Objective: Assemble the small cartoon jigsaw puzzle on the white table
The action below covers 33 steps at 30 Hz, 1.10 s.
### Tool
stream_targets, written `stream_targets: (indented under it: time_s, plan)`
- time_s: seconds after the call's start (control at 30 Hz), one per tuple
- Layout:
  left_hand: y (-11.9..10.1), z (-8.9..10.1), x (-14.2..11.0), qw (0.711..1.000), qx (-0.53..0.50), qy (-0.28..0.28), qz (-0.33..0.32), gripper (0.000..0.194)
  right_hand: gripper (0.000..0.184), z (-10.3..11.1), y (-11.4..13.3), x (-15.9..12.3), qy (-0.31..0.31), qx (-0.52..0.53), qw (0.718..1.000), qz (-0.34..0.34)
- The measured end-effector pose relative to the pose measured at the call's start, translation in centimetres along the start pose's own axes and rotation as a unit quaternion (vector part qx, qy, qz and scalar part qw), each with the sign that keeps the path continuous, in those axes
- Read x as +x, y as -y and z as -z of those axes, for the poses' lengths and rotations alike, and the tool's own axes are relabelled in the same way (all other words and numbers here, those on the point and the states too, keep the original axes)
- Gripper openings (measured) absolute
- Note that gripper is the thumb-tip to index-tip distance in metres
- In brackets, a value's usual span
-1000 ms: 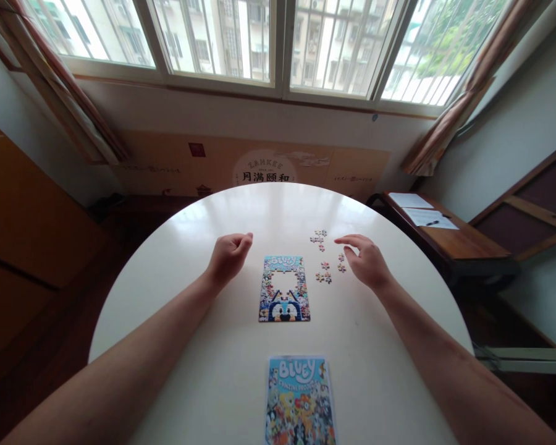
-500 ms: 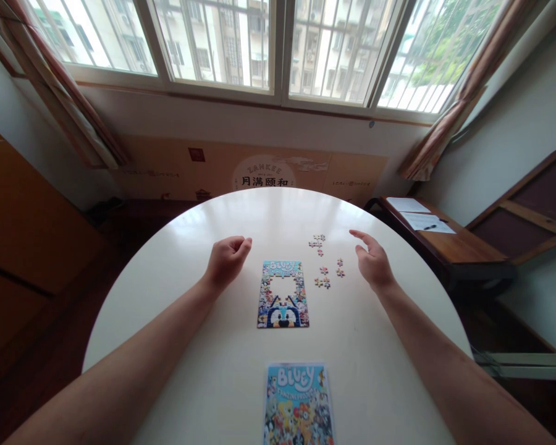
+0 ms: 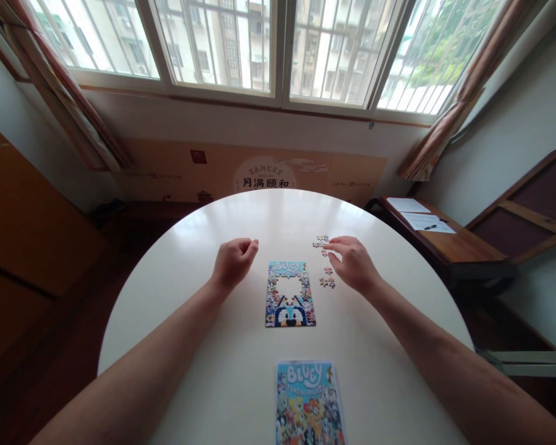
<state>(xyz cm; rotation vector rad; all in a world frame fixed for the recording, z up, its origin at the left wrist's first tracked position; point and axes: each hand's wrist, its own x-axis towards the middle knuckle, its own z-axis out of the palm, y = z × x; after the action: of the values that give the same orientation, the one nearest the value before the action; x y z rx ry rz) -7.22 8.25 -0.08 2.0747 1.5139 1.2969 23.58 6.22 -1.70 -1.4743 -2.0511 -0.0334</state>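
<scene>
A jigsaw puzzle [image 3: 291,317] with a Bluey picture lies on the white table, with a gap in its upper middle. My left hand [image 3: 234,262] rests as a closed fist to the left of it, thumb against the curled fingers and nothing visible inside. My right hand [image 3: 353,262] is over the loose pieces on the right, thumb and forefinger apart. Its fingertips are at the edge of the upper group of puzzle pieces [image 3: 321,241]; whether they touch is unclear. Lower down lie a single piece [image 3: 328,271] and a small joined group [image 3: 327,282].
A Bluey picture sheet [image 3: 308,402] lies near me on the round table [image 3: 204,395]. To the right stands a wooden side table [image 3: 445,247] with papers [image 3: 429,223] and a pen. A printed cardboard panel [image 3: 167,167] is under the window.
My right hand has swung left, over the loose pieces, and now covers the ones that lay nearest it. My left fist keeps its pose. The view has shifted slightly.
</scene>
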Motion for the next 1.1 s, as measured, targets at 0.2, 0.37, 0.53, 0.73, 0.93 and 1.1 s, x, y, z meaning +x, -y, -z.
stream_targets:
  time_s: [0.2, 0.37, 0.53, 0.73, 0.93, 1.1]
  plan:
    - [-0.1, 0.0, 0.0, 0.999, 0.026, 0.011, -0.033, 0.047, 0.023, -0.6, -0.3, 4.8, 0.125, -0.045, 0.991, -0.026]
    - [-0.1, -0.1, 0.0, 0.998, 0.031, 0.017, -0.050, 0.046, 0.018, -1.4, -1.6, 7.2, 0.161, -0.049, 0.985, -0.033]
    - [-0.4, -0.3, 0.0, 0.998, 0.026, 0.013, -0.048, 0.045, 0.004, -1.6, -2.3, 8.0, 0.198, -0.045, 0.978, -0.051]
    - [-0.6, -0.6, 0.1, 0.998, 0.031, 0.026, -0.053, 0.046, 0.013, -1.1, -2.4, 9.8, 0.269, -0.046, 0.961, -0.043]
    - [-0.6, -0.7, 0.2, 0.997, 0.030, 0.038, -0.057, 0.047, 0.017, 0.0, -1.3, 10.7, 0.399, -0.059, 0.914, -0.050]
    - [-0.5, -0.2, 0.3, 0.994, 0.013, 0.082, -0.075, 0.046, 0.021, 2.4, 0.4, 9.4, 0.457, 0.093, 0.881, -0.077]
